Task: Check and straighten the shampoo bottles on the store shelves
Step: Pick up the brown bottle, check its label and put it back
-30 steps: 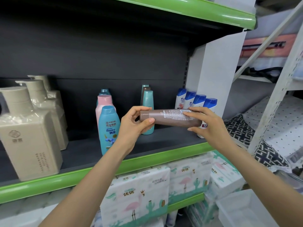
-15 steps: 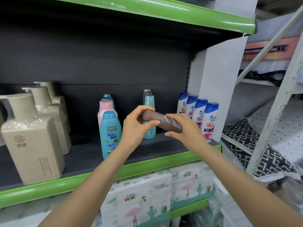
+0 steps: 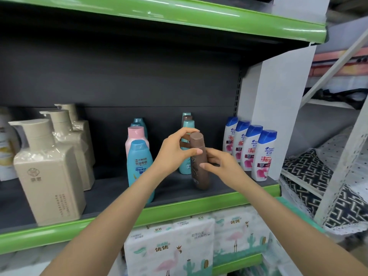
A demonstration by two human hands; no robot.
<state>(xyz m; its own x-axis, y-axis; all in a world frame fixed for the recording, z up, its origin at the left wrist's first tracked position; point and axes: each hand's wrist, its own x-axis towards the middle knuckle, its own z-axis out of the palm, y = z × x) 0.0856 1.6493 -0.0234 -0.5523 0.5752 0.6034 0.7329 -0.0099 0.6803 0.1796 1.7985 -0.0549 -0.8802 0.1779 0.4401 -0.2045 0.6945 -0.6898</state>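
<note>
A brown shampoo bottle point(image 3: 199, 156) stands upright on the dark shelf point(image 3: 111, 194), its base near the green front edge. My left hand point(image 3: 175, 151) grips it near the cap, thumb across the front. My right hand point(image 3: 221, 164) holds its middle from the right side. Behind it stands a row of teal and brown bottles point(image 3: 188, 124). To the left are a blue bottle point(image 3: 139, 168) and a pink one point(image 3: 136, 136). To the right stands a row of white bottles with blue caps point(image 3: 262, 154).
Several beige pump bottles point(image 3: 47, 172) fill the shelf's left part. A white side panel point(image 3: 278, 108) closes the shelf on the right. Tissue packs point(image 3: 171, 246) sit on the shelf below. A green shelf edge point(image 3: 179, 14) hangs overhead. Patterned bedding point(image 3: 310, 176) lies on a rack at right.
The brown bottle has turned from lying sideways in both hands to standing upright on the shelf. Both hands have moved down and forward with it.
</note>
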